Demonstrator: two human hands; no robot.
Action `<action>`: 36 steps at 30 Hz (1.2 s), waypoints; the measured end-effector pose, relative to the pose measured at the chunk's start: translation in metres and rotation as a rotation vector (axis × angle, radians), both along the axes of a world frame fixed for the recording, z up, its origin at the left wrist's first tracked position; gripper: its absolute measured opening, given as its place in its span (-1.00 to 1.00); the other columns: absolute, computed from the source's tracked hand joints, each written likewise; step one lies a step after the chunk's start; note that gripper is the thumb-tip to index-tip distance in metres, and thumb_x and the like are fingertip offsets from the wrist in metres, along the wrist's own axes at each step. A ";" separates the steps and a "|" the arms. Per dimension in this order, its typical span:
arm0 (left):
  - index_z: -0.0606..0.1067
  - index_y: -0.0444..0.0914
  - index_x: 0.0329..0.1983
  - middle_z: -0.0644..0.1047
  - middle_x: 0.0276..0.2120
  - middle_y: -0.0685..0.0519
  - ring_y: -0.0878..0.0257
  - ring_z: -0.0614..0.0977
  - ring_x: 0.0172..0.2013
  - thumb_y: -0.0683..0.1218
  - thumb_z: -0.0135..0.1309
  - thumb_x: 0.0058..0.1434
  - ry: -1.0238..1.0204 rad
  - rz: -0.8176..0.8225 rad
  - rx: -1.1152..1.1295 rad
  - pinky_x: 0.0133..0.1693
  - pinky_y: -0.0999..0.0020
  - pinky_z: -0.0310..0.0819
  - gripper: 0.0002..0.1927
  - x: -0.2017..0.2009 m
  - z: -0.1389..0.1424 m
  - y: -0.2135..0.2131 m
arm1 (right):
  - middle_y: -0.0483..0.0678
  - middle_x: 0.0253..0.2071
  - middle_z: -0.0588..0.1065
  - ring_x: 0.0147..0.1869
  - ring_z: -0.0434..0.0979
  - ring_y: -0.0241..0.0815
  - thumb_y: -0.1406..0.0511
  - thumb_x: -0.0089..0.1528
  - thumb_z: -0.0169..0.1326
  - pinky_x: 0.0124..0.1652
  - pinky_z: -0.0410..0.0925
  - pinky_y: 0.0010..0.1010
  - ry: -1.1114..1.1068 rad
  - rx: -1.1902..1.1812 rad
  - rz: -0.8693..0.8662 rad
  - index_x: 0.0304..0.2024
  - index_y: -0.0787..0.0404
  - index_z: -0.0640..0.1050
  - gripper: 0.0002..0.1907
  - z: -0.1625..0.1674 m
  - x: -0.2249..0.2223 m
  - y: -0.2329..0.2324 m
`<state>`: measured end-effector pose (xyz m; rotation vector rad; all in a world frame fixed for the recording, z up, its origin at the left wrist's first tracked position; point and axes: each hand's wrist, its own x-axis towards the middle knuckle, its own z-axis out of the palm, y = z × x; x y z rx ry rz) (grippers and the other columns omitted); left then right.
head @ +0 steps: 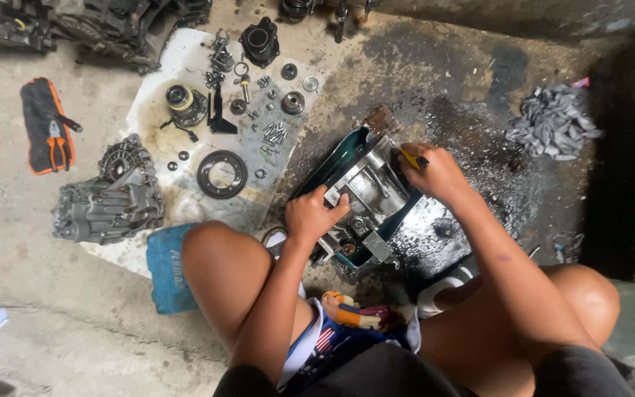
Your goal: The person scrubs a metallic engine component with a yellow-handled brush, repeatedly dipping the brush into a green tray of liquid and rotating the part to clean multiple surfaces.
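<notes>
squatting on oily concrete: left hand [311,215] clamped on metal housing [365,192] in teal basin [341,152]; right hand [437,173] gripping paintbrush [395,140] over it. nearby: bearing ring [222,174], gearbox casing [108,200], pliers [56,143], rag heap [551,122].

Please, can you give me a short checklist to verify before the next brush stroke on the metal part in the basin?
1. Left hand steadies the metal part: ok, fingers rest on its edge.
2. Right hand holds the brush: ok, gripped by its yellow handle.
3. Part sits inside the dark green basin: ok.
4. Cleaning liquid in the basin: cannot tell, the part hides it.
5. Small parts on the white sheet stay clear of the basin: ok, apart to the left.
6. Dry floor around the basin: not ok, dark wet stains.
</notes>
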<state>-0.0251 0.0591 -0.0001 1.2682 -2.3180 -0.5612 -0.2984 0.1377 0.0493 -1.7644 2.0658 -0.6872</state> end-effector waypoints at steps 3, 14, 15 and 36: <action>0.66 -0.30 -0.30 0.57 -0.61 -0.26 -0.22 0.65 -0.54 0.35 0.18 0.06 -0.034 0.037 -0.031 -0.43 -0.07 0.55 -0.39 -0.002 -0.002 -0.003 | 0.26 -0.03 0.60 -0.07 0.66 0.21 0.31 0.27 0.15 -0.04 0.50 -0.19 0.012 -0.054 0.048 0.08 0.30 0.60 -0.66 0.000 -0.002 -0.001; 0.66 -0.31 -0.26 0.57 -0.64 -0.22 -0.15 0.66 -0.58 0.36 0.15 0.06 -0.003 0.017 -0.023 -0.45 -0.01 0.56 -0.37 -0.002 -0.002 0.005 | 0.28 0.00 0.58 -0.01 0.64 0.23 0.33 0.26 0.15 0.03 0.48 -0.15 0.046 -0.146 0.043 0.03 0.36 0.61 -0.68 0.006 -0.010 -0.018; 0.66 -0.29 -0.28 0.57 -0.64 -0.22 -0.15 0.66 -0.58 0.35 0.15 0.07 -0.030 0.027 -0.009 -0.44 -0.02 0.55 -0.39 -0.005 -0.001 0.005 | 0.25 -0.02 0.60 -0.05 0.65 0.21 0.32 0.26 0.13 0.00 0.49 -0.16 0.034 -0.060 0.047 0.04 0.32 0.62 -0.69 0.006 -0.010 -0.015; 0.65 -0.32 -0.28 0.57 -0.63 -0.20 -0.13 0.65 -0.57 0.32 0.19 0.07 0.045 -0.026 -0.063 -0.45 0.02 0.55 -0.41 -0.005 0.002 0.006 | 0.27 -0.12 0.58 -0.16 0.62 0.24 0.39 0.23 0.15 -0.17 0.49 -0.13 -0.021 -0.098 0.135 0.07 0.36 0.58 -0.65 0.017 -0.006 0.005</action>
